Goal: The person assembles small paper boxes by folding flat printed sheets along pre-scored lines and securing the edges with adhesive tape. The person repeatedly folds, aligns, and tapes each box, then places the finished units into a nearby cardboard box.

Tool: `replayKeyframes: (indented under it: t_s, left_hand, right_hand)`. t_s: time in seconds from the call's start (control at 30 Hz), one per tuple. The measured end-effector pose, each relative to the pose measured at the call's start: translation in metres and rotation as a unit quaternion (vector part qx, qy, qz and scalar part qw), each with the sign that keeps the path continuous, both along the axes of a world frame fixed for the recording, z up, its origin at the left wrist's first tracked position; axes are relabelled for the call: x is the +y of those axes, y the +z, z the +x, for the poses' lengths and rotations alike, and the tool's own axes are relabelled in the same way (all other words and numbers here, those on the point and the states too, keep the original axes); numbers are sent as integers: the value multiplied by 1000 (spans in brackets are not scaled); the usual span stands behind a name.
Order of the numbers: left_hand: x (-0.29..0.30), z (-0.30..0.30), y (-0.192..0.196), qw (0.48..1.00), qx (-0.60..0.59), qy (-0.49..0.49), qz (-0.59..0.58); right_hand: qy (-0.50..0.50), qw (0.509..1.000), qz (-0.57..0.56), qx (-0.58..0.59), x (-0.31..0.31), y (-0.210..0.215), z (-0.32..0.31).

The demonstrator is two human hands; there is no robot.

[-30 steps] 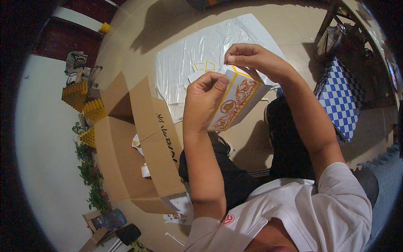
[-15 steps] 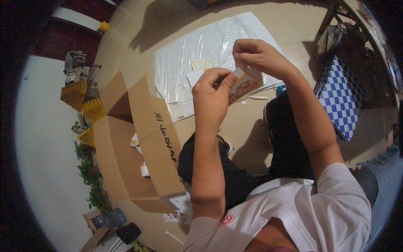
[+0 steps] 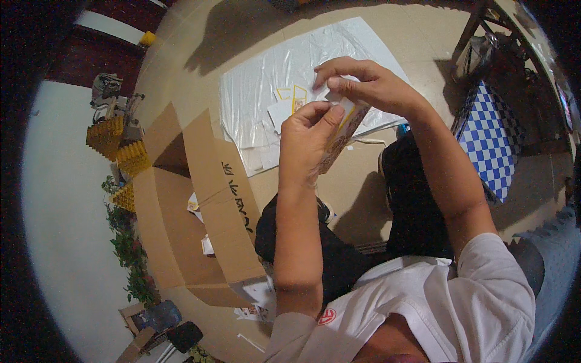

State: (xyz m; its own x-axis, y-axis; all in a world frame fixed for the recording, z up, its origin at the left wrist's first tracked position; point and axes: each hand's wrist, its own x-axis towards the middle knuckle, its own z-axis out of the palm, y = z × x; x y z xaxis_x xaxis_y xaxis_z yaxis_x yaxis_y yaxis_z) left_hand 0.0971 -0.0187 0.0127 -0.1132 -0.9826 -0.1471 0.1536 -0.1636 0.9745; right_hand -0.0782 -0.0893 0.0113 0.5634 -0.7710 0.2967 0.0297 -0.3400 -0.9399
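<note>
A small white paper box (image 3: 346, 132) with yellow edges and brown print is held up before me, tilted. My left hand (image 3: 307, 128) grips its near left side between thumb and fingers. Over its upper end bends my right hand (image 3: 378, 88), thumb and fingers curled at a white flap; the exact contact of its fingertips is partly hidden. Beyond the hands, flat white card pieces (image 3: 279, 115) with yellow outlines lie on a white board (image 3: 254, 85) wrapped in clear plastic film.
An open cardboard carton (image 3: 227, 206) on my left contains a few small white pieces. Blue-and-white checked panels (image 3: 487, 142) lean at the right. Yellow stacked items (image 3: 106, 134) and a leafy plant (image 3: 134, 260) line the left wall. White printed scraps (image 3: 257, 296) lie beside the carton.
My right hand has shifted left across the top of the box, its fingers reaching over the flap. The box has turned to a steeper tilt, and my left hand still holds it.
</note>
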Motion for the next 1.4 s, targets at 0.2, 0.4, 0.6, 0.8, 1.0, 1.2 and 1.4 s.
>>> replayKeyframes:
  t_s: [0.2,0.4,0.6,0.8,1.0,1.2,1.4]
  left_hand:
    - [0,-7,11,996,-20,77,-47]
    - [1,-9,8,996,-38,60,-51]
    - [0,-6,5,998,-24,42,-33]
    - [0,-9,5,999,11,41,-16]
    - [-2,-11,3,998,-8,66,-22]
    - [-6,-5,-9,994,10,97,-44]
    - [-6,-13,-2,993,28,114,-27]
  right_hand:
    - [-81,991,108,14,-2,-2,-7]
    - [-24,996,86,31,4,-1,-10]
    - [-6,994,107,-21,5,6,-5]
    - [14,997,78,3,0,-1,-9]
    - [25,993,116,-24,0,-2,-11]
    - [-7,990,137,39,5,4,-7]
    - [-16,986,160,51,3,-1,-6]
